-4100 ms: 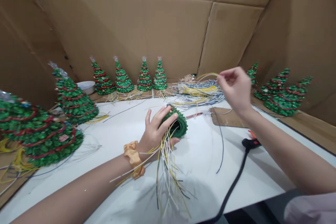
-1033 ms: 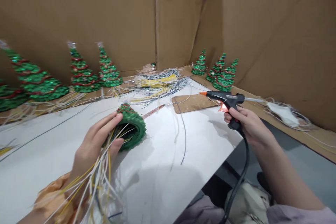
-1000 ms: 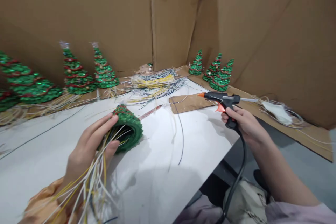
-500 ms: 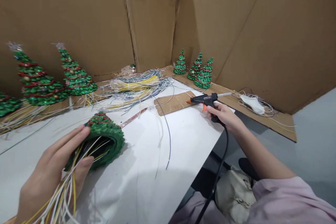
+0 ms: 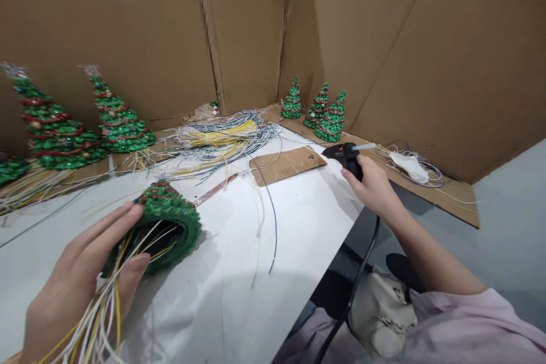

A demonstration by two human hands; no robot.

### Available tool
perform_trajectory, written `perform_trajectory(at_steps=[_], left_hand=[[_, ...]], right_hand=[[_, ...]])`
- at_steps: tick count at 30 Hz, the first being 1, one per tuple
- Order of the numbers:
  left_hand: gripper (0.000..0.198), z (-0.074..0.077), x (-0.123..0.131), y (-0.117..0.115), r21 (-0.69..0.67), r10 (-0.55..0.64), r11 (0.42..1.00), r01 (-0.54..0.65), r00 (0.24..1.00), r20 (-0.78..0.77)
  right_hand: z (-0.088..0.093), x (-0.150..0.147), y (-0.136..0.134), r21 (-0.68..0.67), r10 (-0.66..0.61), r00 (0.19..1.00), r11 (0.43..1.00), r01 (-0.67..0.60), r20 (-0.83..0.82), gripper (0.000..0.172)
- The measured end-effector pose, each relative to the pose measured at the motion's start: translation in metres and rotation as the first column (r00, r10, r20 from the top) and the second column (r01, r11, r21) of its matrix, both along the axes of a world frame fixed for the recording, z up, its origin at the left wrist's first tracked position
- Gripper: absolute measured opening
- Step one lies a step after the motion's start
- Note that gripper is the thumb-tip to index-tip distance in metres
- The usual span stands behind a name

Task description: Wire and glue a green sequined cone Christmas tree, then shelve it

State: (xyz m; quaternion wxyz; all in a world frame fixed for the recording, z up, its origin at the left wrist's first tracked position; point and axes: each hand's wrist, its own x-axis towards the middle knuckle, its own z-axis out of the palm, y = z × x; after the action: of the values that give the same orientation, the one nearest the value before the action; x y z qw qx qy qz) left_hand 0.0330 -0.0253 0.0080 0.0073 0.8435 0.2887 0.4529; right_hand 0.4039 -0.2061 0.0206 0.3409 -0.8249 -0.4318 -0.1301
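My left hand grips a small green sequinned tree cone lying on its side on the white table. White and yellow wires hang out of the cone's open base, past my fingers. My right hand is closed round the handle of a black glue gun at the table's right edge, nozzle pointing left over a brown cardboard piece. The gun's black cord drops off the table.
Finished green trees stand along the back left and three small trees at the back right. A pile of yellow and blue-white wires lies between them. Cardboard walls enclose the table. A white mask lies right; a bag sits below.
My right hand picked up the glue gun, then shifted it right toward the table's edge. The view swung right. My left hand keeps holding the cone.
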Motion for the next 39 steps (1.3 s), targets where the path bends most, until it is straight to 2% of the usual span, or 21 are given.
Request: perform_trajectory(at_steps=[1,3,5,7,9,11,18,24,32,36,39], left_hand=[[0.054,0.0,0.0,0.0,-0.005,-0.007,1.0,0.007,1.0,-0.005],[0.055,0.0,-0.001,0.0,-0.012,-0.015,1.0,0.015,1.0,-0.013],[0.056,0.0,-0.001,0.0,-0.015,-0.021,1.0,0.021,1.0,-0.015],[0.056,0.0,0.0,0.0,-0.014,-0.028,1.0,0.028,1.0,-0.012],[0.055,0.001,0.0,-0.001,-0.014,-0.028,1.0,0.028,0.999,-0.015],[0.053,0.002,0.001,-0.004,-0.007,-0.023,1.0,0.023,1.0,-0.004],[0.046,0.008,0.002,-0.012,-0.014,-0.097,0.995,0.097,0.995,-0.021],[0.044,0.006,0.001,-0.012,0.008,-0.117,0.993,0.117,0.993,-0.01],[0.049,0.003,0.002,-0.014,-0.058,-0.156,0.986,0.159,0.987,0.04],[0.051,0.002,0.002,-0.018,-0.058,-0.169,0.983,0.172,0.984,0.05],[0.052,0.002,0.002,-0.02,-0.087,-0.177,0.979,0.182,0.982,0.067]], right_hand=[[0.002,-0.003,-0.002,0.032,0.004,0.998,0.999,-0.003,-0.055,0.019],[0.008,-0.011,-0.005,0.121,0.097,0.952,0.991,-0.064,-0.289,0.025],[0.014,-0.018,-0.006,0.235,0.264,0.797,0.959,-0.158,-0.544,0.033],[0.017,-0.025,-0.006,0.34,0.406,0.594,0.913,-0.227,-0.695,0.037],[0.019,-0.033,-0.004,0.409,0.487,0.43,0.873,-0.266,-0.761,0.037],[0.018,-0.042,-0.001,0.454,0.532,0.32,0.843,-0.289,-0.784,0.038],[0.014,-0.079,0.012,0.528,0.598,0.081,0.757,-0.384,-0.798,0.032],[0.015,-0.101,0.015,0.515,0.575,0.004,0.736,-0.439,-0.818,0.031],[0.011,-0.119,0.014,0.525,0.564,-0.123,0.634,-0.568,-0.816,0.03],[0.009,-0.124,0.015,0.48,0.51,-0.127,0.656,-0.582,-0.851,0.026],[0.007,-0.123,0.014,0.418,0.475,-0.073,0.677,-0.606,-0.877,0.028]])
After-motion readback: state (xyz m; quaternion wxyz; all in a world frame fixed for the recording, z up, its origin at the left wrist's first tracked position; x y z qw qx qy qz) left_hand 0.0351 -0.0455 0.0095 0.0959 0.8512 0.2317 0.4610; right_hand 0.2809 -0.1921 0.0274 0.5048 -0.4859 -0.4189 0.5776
